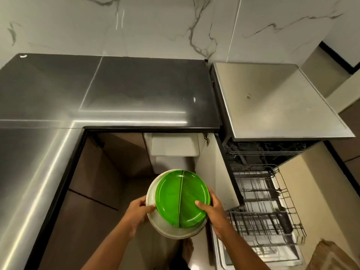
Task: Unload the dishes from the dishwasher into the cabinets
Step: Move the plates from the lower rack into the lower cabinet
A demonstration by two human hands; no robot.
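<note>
Left hand (138, 211) and right hand (211, 208) are each gripping opposite rims of a round green plastic plate (182, 197) stacked on a white plate (171, 229), beside the open dishwasher's wire rack (266, 207).

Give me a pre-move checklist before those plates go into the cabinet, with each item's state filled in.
1. Left hand grips the rim of the white plate: ok.
2. Right hand holds the green plate at its right edge, thumb on top: ok.
3. Green plate sits squarely on the white plate: not ok, it is tilted and shifted toward the upper right.
4. Cabinet door is open, with an opening beyond the plates: ok.
5. Free shelf space inside the cabinet: cannot tell, the plates hide most of the interior.
6. Lower dishwasher rack is pulled out beside the right forearm, a possible snag: not ok.
</note>
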